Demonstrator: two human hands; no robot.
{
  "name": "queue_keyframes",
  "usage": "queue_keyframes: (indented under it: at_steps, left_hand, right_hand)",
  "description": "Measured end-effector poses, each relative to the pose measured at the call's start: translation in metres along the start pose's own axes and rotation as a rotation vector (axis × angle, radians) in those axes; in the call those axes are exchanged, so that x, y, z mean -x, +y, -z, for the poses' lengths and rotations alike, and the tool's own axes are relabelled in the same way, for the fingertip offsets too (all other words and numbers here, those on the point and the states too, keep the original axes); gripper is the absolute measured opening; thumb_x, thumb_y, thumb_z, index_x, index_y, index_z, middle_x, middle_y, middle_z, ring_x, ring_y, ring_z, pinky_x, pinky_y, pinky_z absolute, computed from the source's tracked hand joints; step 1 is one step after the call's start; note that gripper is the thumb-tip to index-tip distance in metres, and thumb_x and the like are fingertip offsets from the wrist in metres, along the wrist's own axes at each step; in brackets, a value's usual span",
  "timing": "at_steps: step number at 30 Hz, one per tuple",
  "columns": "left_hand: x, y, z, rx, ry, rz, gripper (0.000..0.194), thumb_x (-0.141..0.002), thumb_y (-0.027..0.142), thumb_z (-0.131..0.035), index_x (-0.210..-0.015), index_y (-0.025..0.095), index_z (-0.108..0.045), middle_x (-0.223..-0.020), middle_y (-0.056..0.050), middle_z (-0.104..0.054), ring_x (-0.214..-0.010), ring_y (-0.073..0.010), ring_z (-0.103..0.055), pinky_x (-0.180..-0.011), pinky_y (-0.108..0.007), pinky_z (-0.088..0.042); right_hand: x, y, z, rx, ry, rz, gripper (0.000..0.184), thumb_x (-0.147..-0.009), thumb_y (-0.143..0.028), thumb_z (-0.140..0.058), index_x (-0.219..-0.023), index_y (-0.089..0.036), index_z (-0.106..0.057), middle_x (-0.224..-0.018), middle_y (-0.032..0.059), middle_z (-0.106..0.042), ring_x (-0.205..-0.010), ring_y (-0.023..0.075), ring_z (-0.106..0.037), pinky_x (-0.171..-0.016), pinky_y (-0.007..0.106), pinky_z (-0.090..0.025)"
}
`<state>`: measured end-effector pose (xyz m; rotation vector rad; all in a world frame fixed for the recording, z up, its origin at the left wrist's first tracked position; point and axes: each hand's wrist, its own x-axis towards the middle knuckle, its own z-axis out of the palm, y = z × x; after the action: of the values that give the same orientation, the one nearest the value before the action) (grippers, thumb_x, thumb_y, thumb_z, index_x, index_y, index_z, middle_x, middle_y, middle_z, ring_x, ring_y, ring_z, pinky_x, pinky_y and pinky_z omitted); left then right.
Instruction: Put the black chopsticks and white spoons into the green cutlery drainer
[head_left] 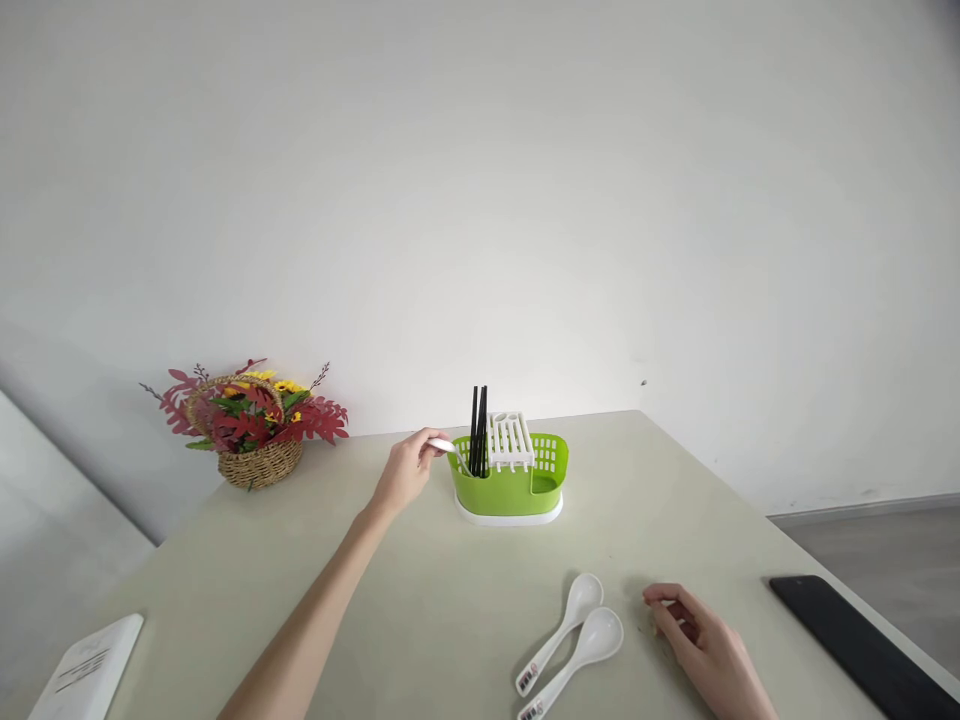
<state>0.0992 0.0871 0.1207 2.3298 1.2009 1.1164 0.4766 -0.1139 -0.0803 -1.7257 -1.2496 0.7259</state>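
Observation:
My left hand (405, 468) is closed on a white spoon (441, 444) at the left end of a green utensil caddy (495, 493). The spoon slants, its thin end reaching down into the left compartment beside several upright black chopsticks (479, 430). A white slotted rack (511, 440) sits across the caddy's middle. Near the front edge, my right hand (701, 645) rests on the table, fingers loosely curled, with nothing visible in them. Just left of it lie two white spoons, a rear one (583, 597) and a front one (600, 637), their bowls pointing away from me.
A wicker basket (260, 466) of red and yellow artificial flowers stands at the back left of the pale table (420, 590). A white box-like object (90, 665) lies at the front left. On the right edge is a dark phone-like slab (855, 635). The wall rises behind.

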Motion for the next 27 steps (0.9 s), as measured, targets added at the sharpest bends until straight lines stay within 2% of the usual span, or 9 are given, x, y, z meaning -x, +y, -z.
queue_keyframes:
  at_steps: [5,11,14,16,18,21,23,25,27]
  left_hand:
    - [-0.006,-0.017,-0.006,-0.106,-0.111,-0.032,0.034,-0.093,0.018,-0.043,-0.111,0.025,-0.07,-0.114,-0.006,-0.078,-0.104,-0.0224,-0.072,-0.093,-0.036,-0.055]
    - [-0.013,-0.03,-0.01,-0.146,-0.156,-0.092,0.036,-0.09,0.012,-0.042,-0.107,0.024,-0.072,-0.113,-0.006,-0.077,-0.109,-0.0238,-0.069,-0.099,-0.041,-0.052]
    - [-0.015,-0.033,-0.009,-0.174,-0.169,-0.122,0.045,-0.086,0.004,-0.039,-0.108,0.024,-0.073,-0.115,-0.006,-0.076,-0.112,-0.0237,-0.067,-0.102,-0.043,-0.051]
    - [-0.015,-0.03,-0.008,-0.194,-0.175,-0.136,0.053,-0.08,-0.001,-0.04,-0.113,0.024,-0.072,-0.121,-0.007,-0.074,-0.122,-0.0251,-0.063,-0.108,-0.047,-0.047]
    - [-0.011,-0.019,-0.009,-0.239,-0.178,-0.158,0.063,-0.072,-0.003,-0.045,-0.123,0.025,-0.069,-0.133,-0.008,-0.069,-0.134,-0.0287,-0.054,-0.114,-0.053,-0.042]
    - [0.003,0.013,-0.013,-0.294,-0.121,-0.24,0.075,-0.069,-0.003,-0.052,-0.137,0.026,-0.06,-0.147,-0.01,-0.057,-0.143,-0.0318,-0.044,-0.118,-0.056,-0.038]
    - [0.019,0.039,-0.021,-0.241,-0.015,-0.297,0.063,-0.078,0.001,-0.052,-0.134,0.027,-0.059,-0.14,-0.01,-0.059,-0.137,-0.0292,-0.049,-0.115,-0.052,-0.042]
    - [0.038,0.061,-0.034,-0.134,0.068,-0.3,0.041,-0.088,0.008,-0.051,-0.123,0.026,-0.063,-0.123,-0.01,-0.063,-0.119,-0.0248,-0.06,-0.105,-0.044,-0.05]
    - [0.058,0.076,-0.051,-0.041,-0.031,-0.252,0.027,-0.095,0.016,-0.05,-0.116,0.026,-0.064,-0.113,-0.008,-0.063,-0.095,-0.0188,-0.066,-0.091,-0.035,-0.054]
  right_hand:
    - [-0.004,0.002,0.002,-0.023,-0.012,-0.009,0.038,-0.081,-0.059,-0.061,-0.094,-0.026,-0.073,-0.072,0.0005,-0.073,-0.064,0.0206,-0.069,-0.063,0.028,-0.054]
    - [-0.003,0.005,0.001,-0.014,-0.006,0.006,0.036,-0.081,-0.057,-0.061,-0.095,-0.026,-0.073,-0.072,0.0002,-0.072,-0.067,0.0208,-0.07,-0.063,0.028,-0.054]
    - [-0.004,0.006,0.001,-0.013,-0.013,-0.004,0.036,-0.081,-0.056,-0.061,-0.095,-0.026,-0.073,-0.073,0.0002,-0.073,-0.066,0.0204,-0.07,-0.064,0.028,-0.054]
    - [-0.004,0.006,0.001,-0.017,-0.005,-0.004,0.036,-0.08,-0.056,-0.062,-0.095,-0.026,-0.074,-0.072,0.0002,-0.073,-0.065,0.0204,-0.069,-0.063,0.028,-0.053]
    - [-0.003,0.004,0.001,-0.02,0.002,-0.004,0.035,-0.08,-0.057,-0.063,-0.094,-0.026,-0.074,-0.071,0.0003,-0.072,-0.064,0.0206,-0.068,-0.062,0.028,-0.053]
    - [0.001,0.0,0.001,-0.008,0.011,-0.004,0.036,-0.083,-0.057,-0.06,-0.096,-0.027,-0.073,-0.071,0.0,-0.071,-0.065,0.0206,-0.068,-0.063,0.028,-0.052]
    - [0.003,-0.003,0.0,0.002,0.021,0.0,0.036,-0.086,-0.058,-0.057,-0.097,-0.027,-0.072,-0.071,-0.0004,-0.071,-0.066,0.0204,-0.068,-0.064,0.028,-0.051]
    - [0.005,-0.004,-0.001,0.009,0.036,0.0,0.037,-0.089,-0.059,-0.054,-0.097,-0.027,-0.071,-0.071,-0.0009,-0.07,-0.067,0.0198,-0.067,-0.064,0.028,-0.05]
    - [0.005,-0.004,-0.003,0.007,0.035,-0.004,0.039,-0.088,-0.06,-0.053,-0.097,-0.027,-0.071,-0.071,-0.0012,-0.069,-0.066,0.0193,-0.066,-0.064,0.028,-0.049]
